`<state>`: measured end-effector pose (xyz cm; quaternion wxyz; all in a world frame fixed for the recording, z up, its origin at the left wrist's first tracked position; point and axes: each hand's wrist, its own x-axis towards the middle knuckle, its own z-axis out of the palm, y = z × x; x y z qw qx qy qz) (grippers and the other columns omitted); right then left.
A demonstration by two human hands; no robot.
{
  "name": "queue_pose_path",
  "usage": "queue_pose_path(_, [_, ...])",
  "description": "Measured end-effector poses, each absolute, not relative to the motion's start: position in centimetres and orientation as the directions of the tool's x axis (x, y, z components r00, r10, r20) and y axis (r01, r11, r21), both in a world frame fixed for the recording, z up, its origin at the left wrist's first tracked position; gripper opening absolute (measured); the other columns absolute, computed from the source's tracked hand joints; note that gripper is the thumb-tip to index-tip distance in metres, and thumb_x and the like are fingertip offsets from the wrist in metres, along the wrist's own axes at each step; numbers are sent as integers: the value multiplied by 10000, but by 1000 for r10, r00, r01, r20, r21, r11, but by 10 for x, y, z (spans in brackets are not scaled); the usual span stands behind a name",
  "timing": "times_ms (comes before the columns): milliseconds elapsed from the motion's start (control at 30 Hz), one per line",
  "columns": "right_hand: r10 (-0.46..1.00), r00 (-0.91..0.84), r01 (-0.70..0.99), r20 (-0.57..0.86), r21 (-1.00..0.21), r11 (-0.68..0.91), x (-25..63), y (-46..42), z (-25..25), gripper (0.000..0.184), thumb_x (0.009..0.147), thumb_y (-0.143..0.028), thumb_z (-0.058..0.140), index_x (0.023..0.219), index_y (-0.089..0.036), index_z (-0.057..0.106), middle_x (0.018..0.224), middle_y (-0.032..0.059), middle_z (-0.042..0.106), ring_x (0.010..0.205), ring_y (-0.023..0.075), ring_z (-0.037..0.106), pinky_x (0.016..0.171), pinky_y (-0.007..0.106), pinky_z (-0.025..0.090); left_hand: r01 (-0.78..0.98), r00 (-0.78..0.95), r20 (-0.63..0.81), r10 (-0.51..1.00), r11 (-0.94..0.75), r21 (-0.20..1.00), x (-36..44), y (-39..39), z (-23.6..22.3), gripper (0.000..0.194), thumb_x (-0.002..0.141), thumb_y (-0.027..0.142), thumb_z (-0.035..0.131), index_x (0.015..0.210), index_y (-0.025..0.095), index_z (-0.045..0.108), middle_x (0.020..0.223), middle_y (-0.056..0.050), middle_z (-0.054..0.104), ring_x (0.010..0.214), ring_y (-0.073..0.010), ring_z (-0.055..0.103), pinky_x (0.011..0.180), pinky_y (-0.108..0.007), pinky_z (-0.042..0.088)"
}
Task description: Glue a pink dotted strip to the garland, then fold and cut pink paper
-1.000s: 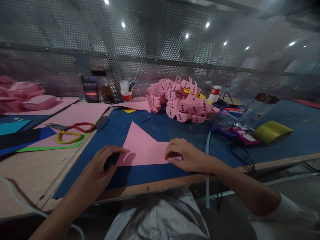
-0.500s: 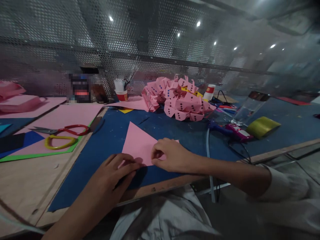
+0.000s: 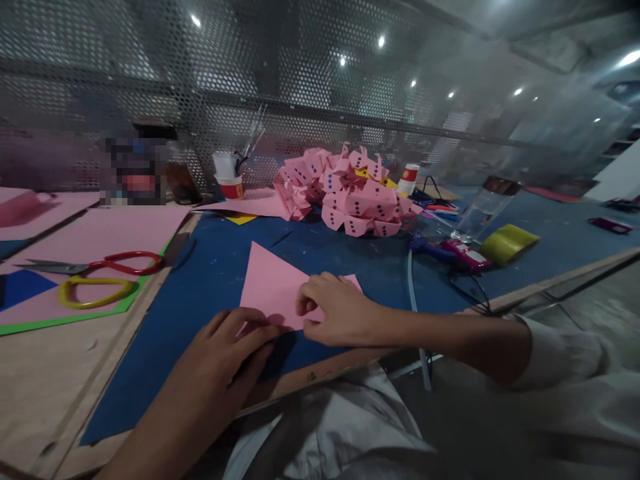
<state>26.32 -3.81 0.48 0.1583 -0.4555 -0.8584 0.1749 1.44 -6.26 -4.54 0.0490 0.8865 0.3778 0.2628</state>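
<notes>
A folded sheet of pink paper [image 3: 267,283] lies on the blue board [image 3: 200,333], with one pointed corner away from me and its near edge close to the board's front. My left hand [image 3: 235,340] rests on the paper's near left corner, fingers apart and lightly bent, the fingertips along the near edge. Curled over the right part of the same sheet is my right hand [image 3: 340,310], its fingers and thumb pinched at the near fold. A small corner of the paper shows behind the right knuckles. The paper under both hands is hidden.
Scissors [image 3: 95,265] and a yellow tape ring [image 3: 97,293] lie left on pink sheets. Behind stand a pile of folded pink paper shapes with dots [image 3: 367,203] and a paper cup [image 3: 231,187]. To the right are a glue gun [image 3: 460,255], a clear bottle [image 3: 483,210] and a yellow-green roll [image 3: 509,245].
The view has turned slightly to the right, so things shift left in it. My right hand has slid slightly along the paper, showing more of its right corner. My left hand stays in place.
</notes>
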Motion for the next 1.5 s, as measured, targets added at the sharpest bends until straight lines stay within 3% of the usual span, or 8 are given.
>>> queue_pose_path(433, [895,-426,749,130,-504,430,302,-46,-3,210,741,-140,640,937,-213,621,1010,2,653,992,193,542,855,360,333,650,574,421,703,-703,288,14,-60,-45,302,1016,369,514,1284,404,651,1225,-47,622,1096,-257,611,926,-404,514])
queue_pose_path(1000, [921,-369,772,126,-509,380,350,-56,-4,274,761,-89,608,1001,-217,644,1061,29,667,1047,213,554,911,365,384,664,586,413,697,-705,248,9,-54,-50,322,1006,442,507,1295,447,649,1240,-33,637,1106,-268,628,920,-422,536])
queue_pose_path(1267, [919,-381,771,99,-515,375,359,-55,4,331,756,-29,578,1012,-214,680,1069,37,695,1069,208,586,932,355,404,682,577,384,721,-684,259,7,-53,-52,331,1008,450,501,1285,413,678,1238,-46,644,1120,-277,619,933,-427,527])
queue_pose_path(1400, [918,-370,751,143,-536,386,347,-53,11,250,807,-54,583,992,-194,677,1031,40,694,992,185,608,912,339,422,682,542,393,743,-662,311,15,-56,-47,306,1005,461,511,1236,380,695,1213,-65,644,1104,-280,606,947,-449,505])
queue_pose_path(1500, [883,-444,716,150,-533,451,336,-50,10,170,840,-102,618,974,-191,672,1016,41,689,973,184,595,900,337,420,708,484,404,776,-618,341,30,-58,-40,284,1002,472,510,1091,293,713,1148,-81,658,1073,-288,600,929,-454,491])
